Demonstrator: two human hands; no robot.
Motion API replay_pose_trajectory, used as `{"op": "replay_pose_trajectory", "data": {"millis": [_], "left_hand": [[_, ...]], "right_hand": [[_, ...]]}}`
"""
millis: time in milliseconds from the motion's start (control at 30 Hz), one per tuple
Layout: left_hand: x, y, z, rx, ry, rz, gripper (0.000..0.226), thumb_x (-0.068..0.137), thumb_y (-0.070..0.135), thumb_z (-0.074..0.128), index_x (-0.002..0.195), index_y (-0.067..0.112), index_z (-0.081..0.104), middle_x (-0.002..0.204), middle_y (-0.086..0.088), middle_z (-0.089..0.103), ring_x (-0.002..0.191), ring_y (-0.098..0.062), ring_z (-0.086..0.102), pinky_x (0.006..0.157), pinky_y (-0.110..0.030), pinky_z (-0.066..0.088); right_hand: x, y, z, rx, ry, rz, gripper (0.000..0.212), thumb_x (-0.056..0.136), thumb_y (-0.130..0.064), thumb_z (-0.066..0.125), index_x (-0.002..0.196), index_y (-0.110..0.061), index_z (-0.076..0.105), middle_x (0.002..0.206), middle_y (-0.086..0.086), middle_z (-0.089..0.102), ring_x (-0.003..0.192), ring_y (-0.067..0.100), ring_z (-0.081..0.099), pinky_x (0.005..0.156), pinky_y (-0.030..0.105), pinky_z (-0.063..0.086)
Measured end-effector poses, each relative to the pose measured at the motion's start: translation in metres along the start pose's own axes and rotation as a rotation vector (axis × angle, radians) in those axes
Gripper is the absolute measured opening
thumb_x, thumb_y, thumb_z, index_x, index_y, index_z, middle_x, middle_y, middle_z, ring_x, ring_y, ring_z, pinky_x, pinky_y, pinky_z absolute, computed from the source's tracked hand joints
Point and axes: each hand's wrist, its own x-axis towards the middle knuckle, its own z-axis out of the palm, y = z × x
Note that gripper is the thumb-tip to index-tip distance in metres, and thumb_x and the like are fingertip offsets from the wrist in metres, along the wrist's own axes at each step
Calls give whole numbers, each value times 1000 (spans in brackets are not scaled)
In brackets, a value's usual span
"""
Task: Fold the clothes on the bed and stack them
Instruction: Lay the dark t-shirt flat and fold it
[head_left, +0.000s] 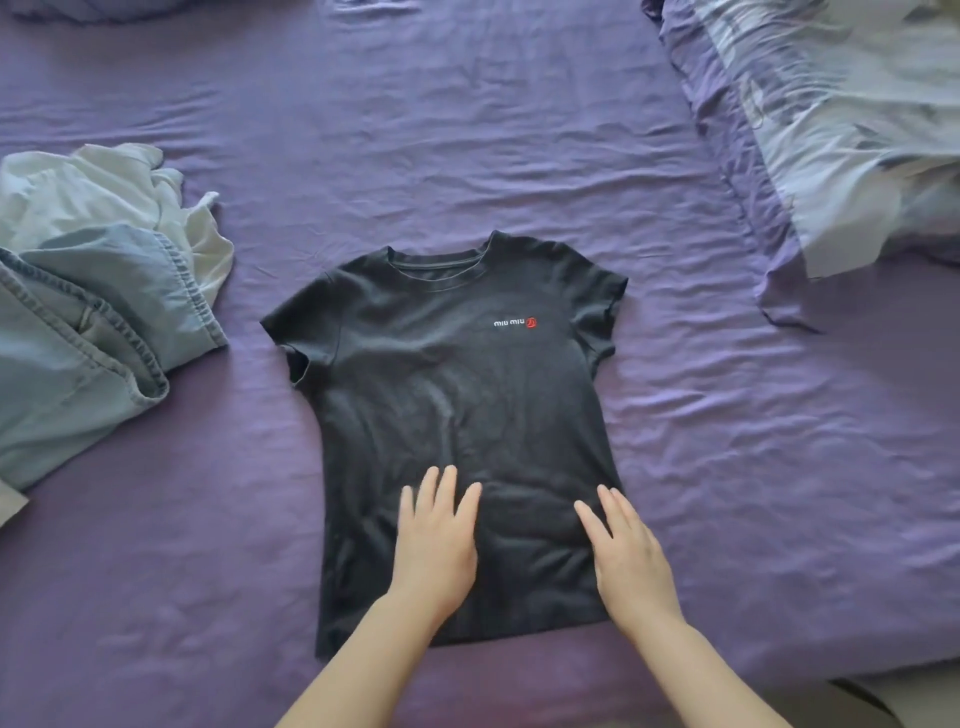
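A black short-sleeved T-shirt (447, 395) with a small white and red chest logo lies spread flat, front up, in the middle of the purple bed, collar pointing away from me. My left hand (434, 540) rests flat on its lower left part, fingers straight. On the shirt's lower right part lies my right hand (626, 556), also flat with straight fingers. Neither hand grips the fabric. At the left edge sits a rumpled heap: light blue denim (78, 353) on top of a white garment (114, 202).
The purple bedsheet (467, 145) is wrinkled. A bunched duvet (831, 130) in purple and pale blue fills the upper right. The bed's near edge shows at the lower right, with floor beyond it.
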Motion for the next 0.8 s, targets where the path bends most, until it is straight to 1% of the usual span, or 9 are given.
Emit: {"op": "replay_pose_trajectory", "data": {"millis": [100,200,267,333,400,467,567,700,800], "left_hand": [[40,28,-12,5,100,180,65,46,12,87,108,17,68,121,-16,62,114,-37,58,86,-48,53],[78,62,-36,-69,139,318,62,69,4,73,127,17,57,141,-19,44,132,-39,39,99,-46,43],[96,82,-45,30,94,380,64,86,4,54,144,21,34,156,-13,16,143,-35,13,111,-45,26],[106,100,-49,125,19,396,68,89,6,49,149,24,22,159,-10,1,145,-33,1,115,-48,17],[106,112,-41,161,-41,422,68,91,10,48,150,25,18,159,-9,-4,145,-33,-3,115,-50,13],[100,113,-29,182,-76,416,69,93,16,49,150,26,13,159,-8,-8,145,-32,-5,115,-51,10],[85,99,-14,175,-56,374,72,95,22,48,151,28,2,159,-6,-10,146,-30,-6,116,-49,7],[58,68,-7,171,-81,338,66,98,26,40,151,28,0,159,-4,-10,146,-28,-7,116,-49,4],[36,46,-4,122,-79,274,59,100,28,35,151,27,7,160,-3,-5,146,-28,-5,116,-49,2]], "right_hand": [[-9,5,-1,8,22,-6,86,31,16,81,111,-12,67,120,15,62,110,28,60,76,35,55],[-12,11,0,108,55,24,90,27,13,85,111,-15,68,120,13,63,108,28,63,68,33,57],[-13,13,3,237,38,30,76,51,3,84,118,-23,60,127,8,56,115,24,55,69,35,58],[-13,17,2,244,120,63,44,88,-22,55,130,-31,45,136,-4,45,123,13,40,89,37,52],[-17,20,0,236,68,74,43,98,-35,38,140,-28,37,140,-11,38,127,8,36,103,30,39],[-16,18,-9,241,50,150,48,88,-18,63,133,-18,49,134,-2,47,119,17,49,95,32,46],[-16,12,-11,115,45,99,64,42,5,86,102,-11,70,114,10,65,100,27,61,75,38,54],[-4,-3,-6,-30,-12,-87,60,48,-11,81,106,-11,69,123,13,62,118,32,55,95,52,47],[10,-25,-5,-45,-113,-194,67,47,-25,85,111,-14,68,125,12,61,118,30,56,92,50,49]]}}
